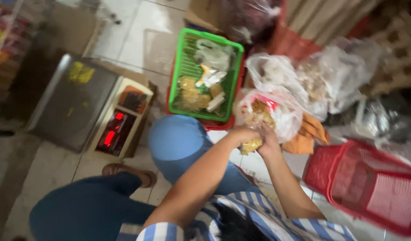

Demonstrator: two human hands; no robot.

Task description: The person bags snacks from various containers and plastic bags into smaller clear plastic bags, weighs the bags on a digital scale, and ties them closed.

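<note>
Reaching forward over a bent knee, both hands meet at the mouth of a clear plastic bag (277, 114) on the tiled floor. The left hand (244, 135) and the right hand (269, 142) are close together, each closed on a small packet of yellowish snacks (251, 145) held just below the bag's opening; motion blur hides the exact finger grip. That bag carries a red patch on its side and holds more of the same pale brown, crumbly pieces.

Just right of the hands an orange cloth (310, 134) lies folded on the floor, and beyond it, at the lower right, a red plastic basket (370, 183) lies tipped on its side; its contents cannot be made out.

To the left sits a digital scale (87, 105) with a steel platform and a cream front panel showing red lit digits.

Farther ahead a green plastic basket (181, 85) rests on a red one; inside are round golden packets, white wrapped pieces and crumpled clear film. Behind the near bag stand larger clear bags (321, 78) filled with pale brownish goods, too blurred to identify.
</note>
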